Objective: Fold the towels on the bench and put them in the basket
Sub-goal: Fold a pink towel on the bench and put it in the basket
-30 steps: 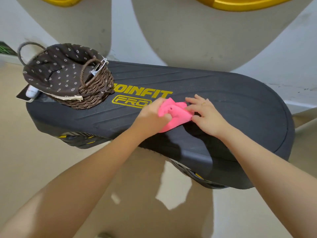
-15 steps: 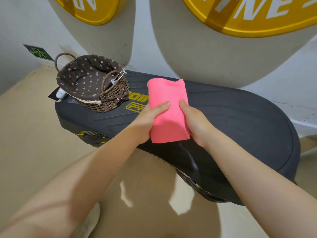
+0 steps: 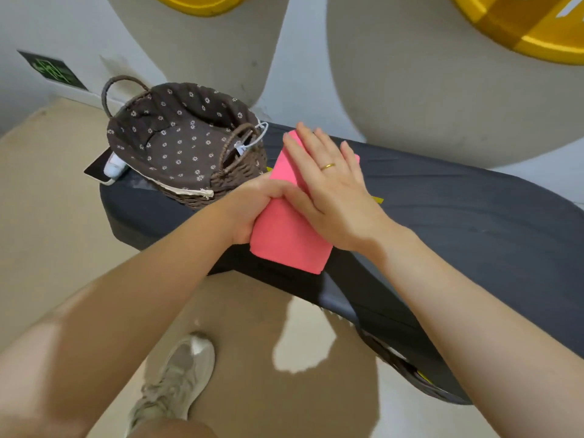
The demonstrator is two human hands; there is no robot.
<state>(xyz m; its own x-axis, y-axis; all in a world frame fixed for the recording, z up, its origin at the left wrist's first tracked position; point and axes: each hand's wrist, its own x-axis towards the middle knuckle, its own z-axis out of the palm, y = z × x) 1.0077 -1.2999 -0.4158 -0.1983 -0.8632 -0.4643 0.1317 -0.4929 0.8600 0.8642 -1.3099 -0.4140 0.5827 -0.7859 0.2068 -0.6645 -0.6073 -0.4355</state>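
A pale wall point(image 3: 303, 58) stands behind, with two big grey rounded shapes point(image 3: 426, 99) set against it, each topped by a yellow part point(image 3: 537, 30). A dark sign point(image 3: 52, 70) with green marks sits low on the wall at the left, above a white skirting. The floor point(image 3: 47, 216) is smooth beige, shiny enough to carry pale patches of reflected light point(image 3: 303, 339). A beige laced shoe point(image 3: 177, 377) stands on it near the lower edge.
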